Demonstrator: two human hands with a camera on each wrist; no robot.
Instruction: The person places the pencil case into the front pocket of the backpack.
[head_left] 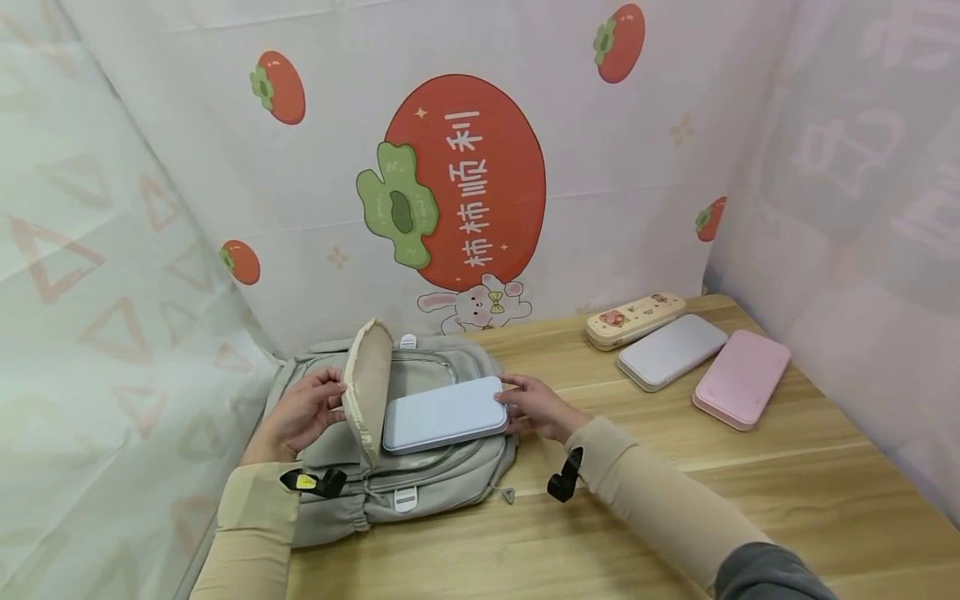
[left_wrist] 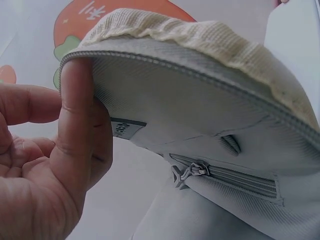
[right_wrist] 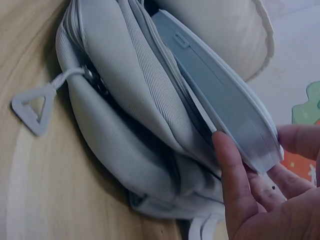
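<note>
- A grey backpack (head_left: 435,487) lay flat on the wooden table (head_left: 450,562), the main container in front of me, with its front pocket unzipped and gaping.
- The pocket's flap (head_left: 369,379) stood up on edge, its pale lining turned toward the opening and a cream trim running along its rim.
- The person's left hand (head_left: 307,408) pinched that rim between thumb and fingers, a narrow grip holding the flap upright.
- On the flap's grey outer face I could see a small label (left_wrist: 129,129) and a short zip (left_wrist: 242,182) with its slider at one end.
- The light-blue case (head_left: 446,417) was at the pocket mouth: its left end sat beside the flap, while its right end stuck out over the bag's edge. How deep the far end went, I couldn't tell.
- The right hand (head_left: 538,407) gripped that protruding end, thumb and fingers closed around the case.
- The light-blue case looked shut, so whatever it held was hidden from me.
- A triangular zip pull (right_wrist: 46,114) hung off the bag's near side.
- Three more cases lay well apart from the bag, toward the table's far right: a cream case (head_left: 637,321) with cartoon pictures, a silvery-white case (head_left: 672,352) just beside it, and a pink case (head_left: 742,379). All three appeared closed.
</note>
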